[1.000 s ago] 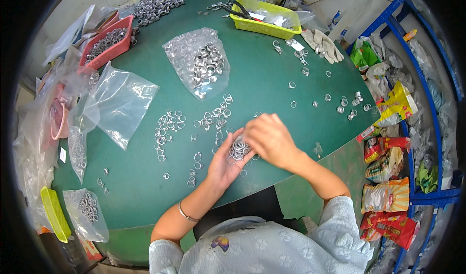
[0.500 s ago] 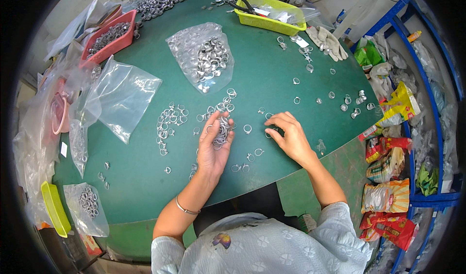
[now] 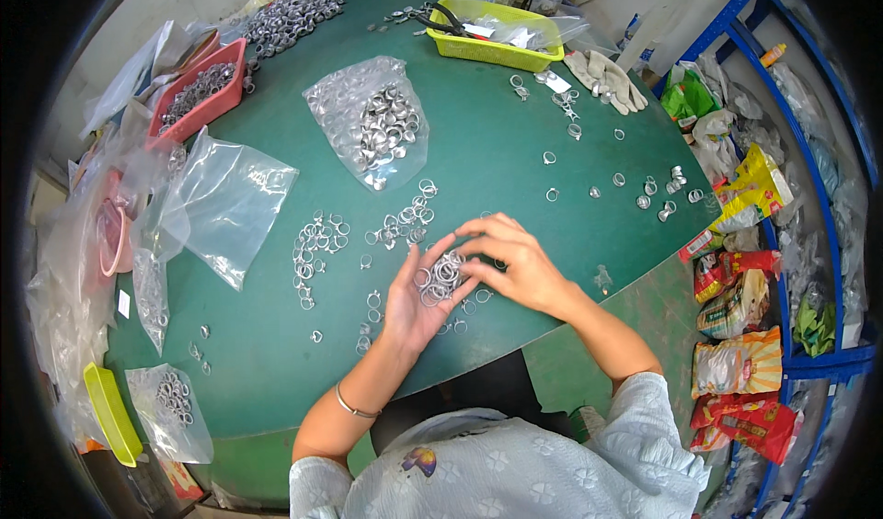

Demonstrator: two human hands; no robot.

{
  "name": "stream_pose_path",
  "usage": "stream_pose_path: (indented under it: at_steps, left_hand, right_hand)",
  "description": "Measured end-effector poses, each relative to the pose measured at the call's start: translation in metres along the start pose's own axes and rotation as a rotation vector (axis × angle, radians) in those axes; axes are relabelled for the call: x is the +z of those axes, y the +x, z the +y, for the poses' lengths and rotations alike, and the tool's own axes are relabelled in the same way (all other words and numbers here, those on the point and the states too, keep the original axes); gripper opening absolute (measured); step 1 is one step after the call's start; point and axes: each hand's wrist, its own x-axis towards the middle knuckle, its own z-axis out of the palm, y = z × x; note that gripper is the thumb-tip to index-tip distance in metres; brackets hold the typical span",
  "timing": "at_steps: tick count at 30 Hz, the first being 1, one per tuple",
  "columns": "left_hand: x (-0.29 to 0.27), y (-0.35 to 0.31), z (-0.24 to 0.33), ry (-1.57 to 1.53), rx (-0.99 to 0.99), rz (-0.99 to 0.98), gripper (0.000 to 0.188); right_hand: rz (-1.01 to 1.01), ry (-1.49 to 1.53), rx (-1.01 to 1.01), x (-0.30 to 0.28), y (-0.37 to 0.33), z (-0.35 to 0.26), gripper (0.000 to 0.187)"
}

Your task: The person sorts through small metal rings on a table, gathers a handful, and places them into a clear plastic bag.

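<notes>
Rings heaped in your cupped left hand, right hand meeting it, its pinch unclear; a tipped palm or careless nudge could spill some among loose rings on the table, mixing both lots.

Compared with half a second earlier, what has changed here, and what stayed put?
The right hand, which was apart at the right over the table, has moved left, so its fingertips are now at the heap of rings in the left hand. Whether it brought a ring along cannot be told. The left hand still cradles the heap; the clear bag of rings and yellow-green basket lie as before.
</notes>
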Motion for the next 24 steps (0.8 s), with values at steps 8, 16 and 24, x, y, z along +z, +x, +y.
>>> stream_pose_path:
  at_steps: [8,16,24]
  left_hand:
    - [-0.008,0.0,-0.003,-0.004,-0.051,-0.036,0.042]
    - [-0.005,-0.002,-0.008,0.047,-0.019,-0.035,0.054]
    - [-0.005,-0.017,-0.014,-0.119,-0.039,-0.117,0.029]
  right_hand:
    - [0.174,-0.865,0.474,-0.05,0.006,0.129,0.014]
    - [0.097,0.012,0.281,-0.027,0.005,0.019,0.009]
    - [0.197,-0.021,0.137,-0.013,-0.035,-0.045,0.024]
